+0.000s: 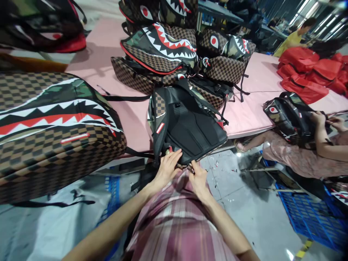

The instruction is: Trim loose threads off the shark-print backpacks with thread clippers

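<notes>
Backpack (190,125), back side up, overhangs near edge of table (244,117). Left hand (169,166) on lower-left corner, right hand (198,177) at bottom edge; cannot tell if either clamps. Bare table rightward.

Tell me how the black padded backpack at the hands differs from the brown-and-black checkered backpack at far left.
The black padded backpack shows its back panel; the brown-and-black checkered backpack shows a printed shark mouth. The left hand and right hand touch the black one; neither touches the checkered one. The checkered one looks bigger than the black one. Both have checkered fabric and a red-and-white label.
</notes>
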`<control>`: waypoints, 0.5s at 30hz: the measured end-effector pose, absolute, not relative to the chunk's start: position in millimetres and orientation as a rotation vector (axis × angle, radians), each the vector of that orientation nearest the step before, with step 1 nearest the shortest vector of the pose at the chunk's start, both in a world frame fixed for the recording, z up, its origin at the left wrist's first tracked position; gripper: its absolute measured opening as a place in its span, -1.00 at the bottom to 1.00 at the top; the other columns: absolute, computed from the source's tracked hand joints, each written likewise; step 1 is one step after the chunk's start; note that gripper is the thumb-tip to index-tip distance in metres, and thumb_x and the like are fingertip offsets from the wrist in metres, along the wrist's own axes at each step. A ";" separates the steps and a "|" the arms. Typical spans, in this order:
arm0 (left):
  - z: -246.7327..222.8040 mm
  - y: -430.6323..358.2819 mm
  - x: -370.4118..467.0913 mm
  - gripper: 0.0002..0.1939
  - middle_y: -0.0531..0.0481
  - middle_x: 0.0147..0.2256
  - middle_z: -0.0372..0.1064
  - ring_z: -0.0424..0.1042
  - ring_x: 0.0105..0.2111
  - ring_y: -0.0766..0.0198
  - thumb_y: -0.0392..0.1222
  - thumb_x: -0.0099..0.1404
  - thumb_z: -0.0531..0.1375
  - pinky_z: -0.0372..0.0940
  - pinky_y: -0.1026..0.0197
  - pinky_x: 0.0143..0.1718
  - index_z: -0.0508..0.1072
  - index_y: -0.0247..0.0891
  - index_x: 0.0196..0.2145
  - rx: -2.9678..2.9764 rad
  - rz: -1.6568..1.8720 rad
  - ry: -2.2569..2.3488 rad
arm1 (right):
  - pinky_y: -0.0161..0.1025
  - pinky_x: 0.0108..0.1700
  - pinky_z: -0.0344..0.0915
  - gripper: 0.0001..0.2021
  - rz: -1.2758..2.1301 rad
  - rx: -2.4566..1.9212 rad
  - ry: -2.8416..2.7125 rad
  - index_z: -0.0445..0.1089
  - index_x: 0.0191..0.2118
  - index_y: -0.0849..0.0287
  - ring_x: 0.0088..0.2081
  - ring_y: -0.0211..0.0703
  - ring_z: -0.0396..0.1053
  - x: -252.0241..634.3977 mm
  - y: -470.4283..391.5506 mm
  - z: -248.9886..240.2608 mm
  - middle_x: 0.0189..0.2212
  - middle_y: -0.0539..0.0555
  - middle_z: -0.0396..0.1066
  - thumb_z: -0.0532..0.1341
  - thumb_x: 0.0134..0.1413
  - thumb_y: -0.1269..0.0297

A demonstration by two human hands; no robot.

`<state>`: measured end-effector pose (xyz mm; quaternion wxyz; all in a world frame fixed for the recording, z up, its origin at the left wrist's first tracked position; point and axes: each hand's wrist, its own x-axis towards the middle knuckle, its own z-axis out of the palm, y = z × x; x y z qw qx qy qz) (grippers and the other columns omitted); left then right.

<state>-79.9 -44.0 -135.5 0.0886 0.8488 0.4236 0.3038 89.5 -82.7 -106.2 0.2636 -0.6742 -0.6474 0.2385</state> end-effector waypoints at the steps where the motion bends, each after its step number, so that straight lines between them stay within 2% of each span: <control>1: -136.0 -47.3 -80.3 -0.37 -0.29 0.13 0.18 0.14 0.10 -0.01 -0.15 0.28 0.10 0.11 -0.03 0.03 -0.02 -0.29 0.24 2.526 0.919 1.276 | -0.29 -0.23 0.28 -0.64 0.664 -1.807 -1.744 0.40 -0.10 0.14 -0.27 -0.12 0.42 85.1 -85.3 -105.9 -0.29 0.08 0.49 -0.01 0.02 0.45; 5: -134.4 -57.4 -77.1 -0.38 -0.30 0.12 0.20 0.14 0.13 -0.04 -0.23 0.29 0.04 0.09 -0.04 0.03 -0.07 -0.27 0.25 2.584 0.949 1.363 | -0.28 -0.29 0.28 -0.80 0.671 -1.731 -1.759 0.43 -0.21 0.13 -0.34 -0.13 0.40 79.7 -83.1 -103.1 -0.37 0.07 0.47 0.09 0.09 0.29; 8: -133.1 -57.1 -70.3 -0.35 -0.33 0.10 0.22 0.21 0.08 -0.08 -0.26 0.26 0.05 0.10 -0.05 -0.05 -0.10 -0.27 0.26 2.593 0.968 1.546 | -0.26 -0.31 0.27 -0.75 0.601 -1.748 -1.790 0.46 -0.32 0.16 -0.38 -0.12 0.38 74.2 -74.6 -105.5 -0.44 0.11 0.44 0.06 0.16 0.20; 12: -126.9 -46.6 -66.2 -0.44 -0.33 0.01 0.32 0.31 -0.01 -0.07 -0.24 0.26 0.05 0.11 0.00 -0.13 0.06 -0.31 0.20 2.643 0.951 1.653 | -0.26 -0.32 0.27 -0.72 0.664 -1.664 -1.708 0.49 -0.33 0.10 -0.41 -0.16 0.37 67.4 -63.7 -108.6 -0.45 0.07 0.44 0.05 0.16 0.17; 15: -118.9 -41.9 -74.5 -0.55 -0.28 -0.05 0.39 0.36 -0.06 -0.03 -0.19 0.26 0.08 0.13 0.04 -0.16 0.22 -0.32 0.10 2.758 0.930 1.604 | -0.26 -0.35 0.27 -0.76 0.718 -1.598 -1.367 0.48 -0.39 0.08 -0.44 -0.19 0.34 89.1 -52.9 -101.7 -0.48 0.00 0.45 0.08 0.10 0.19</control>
